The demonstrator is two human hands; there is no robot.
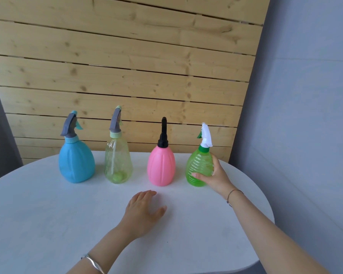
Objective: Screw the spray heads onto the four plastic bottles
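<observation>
Right hand [216,177] wraps green bottle [198,167] (left hand [141,212] lies flat).

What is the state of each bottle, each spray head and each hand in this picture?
Blue bottle: upright, grey spray head on its neck.
Clear bottle: upright, grey head on.
Pink bottle: upright, black head on.
Green bottle: upright on the table, white head on.
Right hand: closed around the green bottle.
Left hand: open, palm down, holding nothing.
</observation>
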